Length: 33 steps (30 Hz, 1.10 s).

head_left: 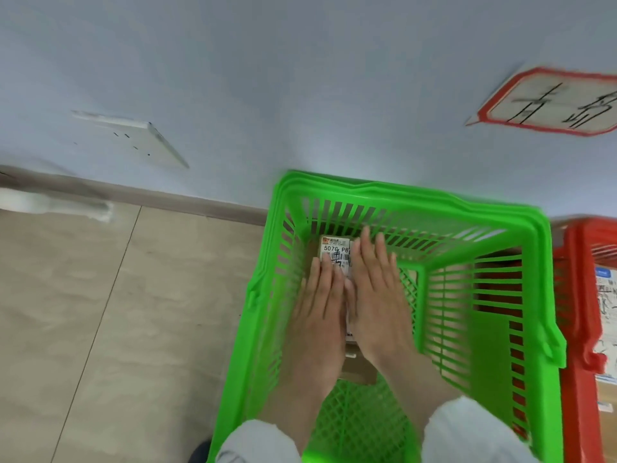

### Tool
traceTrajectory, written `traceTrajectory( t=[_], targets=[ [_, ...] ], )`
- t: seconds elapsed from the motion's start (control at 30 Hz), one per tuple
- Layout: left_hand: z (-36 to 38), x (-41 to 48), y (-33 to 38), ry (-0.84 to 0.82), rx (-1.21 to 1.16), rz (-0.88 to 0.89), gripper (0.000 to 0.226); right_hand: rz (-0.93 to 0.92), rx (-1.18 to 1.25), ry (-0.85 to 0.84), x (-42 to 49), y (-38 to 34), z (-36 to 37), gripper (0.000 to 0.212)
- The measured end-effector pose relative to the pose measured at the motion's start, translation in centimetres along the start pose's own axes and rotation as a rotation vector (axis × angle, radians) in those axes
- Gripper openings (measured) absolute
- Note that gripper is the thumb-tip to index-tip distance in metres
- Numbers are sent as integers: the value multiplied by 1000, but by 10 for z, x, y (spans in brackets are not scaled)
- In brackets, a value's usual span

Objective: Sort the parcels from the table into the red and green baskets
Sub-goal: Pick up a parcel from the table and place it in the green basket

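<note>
A green plastic basket (410,202) stands on the floor against the wall. Inside it lies a brown cardboard parcel (355,369) with a white shipping label (335,250) on top. Both my hands reach down into the basket. My left hand (319,315) lies flat on the parcel's left part with straight fingers. My right hand (375,295) lies flat beside it on the right part, fingers straight and slightly spread. The hands hide most of the parcel. A red basket (576,329) stands right of the green one, at the frame's edge.
The red basket holds parcels with white labels (606,295). A red-bordered paper sign (551,101) hangs on the wall above it. A white plate (140,138) is fixed to the wall at left. Beige floor tiles (117,312) lie left of the green basket.
</note>
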<state>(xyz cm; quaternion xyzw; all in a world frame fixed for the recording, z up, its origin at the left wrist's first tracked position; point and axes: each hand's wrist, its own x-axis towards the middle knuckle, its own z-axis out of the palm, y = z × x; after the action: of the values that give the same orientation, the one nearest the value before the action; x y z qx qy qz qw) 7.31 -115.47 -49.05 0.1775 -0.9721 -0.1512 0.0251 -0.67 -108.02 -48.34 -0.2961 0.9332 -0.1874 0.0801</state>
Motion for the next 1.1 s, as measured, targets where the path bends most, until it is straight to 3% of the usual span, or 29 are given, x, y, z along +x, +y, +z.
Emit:
traceTrajectory(
  t=[0.17,0.27,0.47,0.57,0.63,0.7,0.9,1.0,1.1],
  targets=[
    [14,4,-2,83,179,182,48,-43,-82,-15,3,11,19,52],
    [8,3,-2,87,152,152,57,-57,-122,-35,4,9,13,52],
    [13,1,-2,-8,164,123,48,-54,-151,2,3,10,19,52],
    [8,6,-3,7,81,82,49,-64,-122,-86,6,11,8,55],
    [-17,8,1,-19,4,28,62,-44,-31,-135,3,5,-13,61],
    [-61,11,15,-68,-55,-26,68,23,119,-139,-5,-10,-50,67],
    [-248,-20,108,-156,-213,-130,52,396,491,-181,-82,-84,-243,58],
    [-346,-53,164,-414,-538,-371,48,680,698,-161,-134,-116,-349,52],
    [-412,-81,215,-510,-728,-578,41,924,869,-57,-181,-133,-434,45]
  ],
)
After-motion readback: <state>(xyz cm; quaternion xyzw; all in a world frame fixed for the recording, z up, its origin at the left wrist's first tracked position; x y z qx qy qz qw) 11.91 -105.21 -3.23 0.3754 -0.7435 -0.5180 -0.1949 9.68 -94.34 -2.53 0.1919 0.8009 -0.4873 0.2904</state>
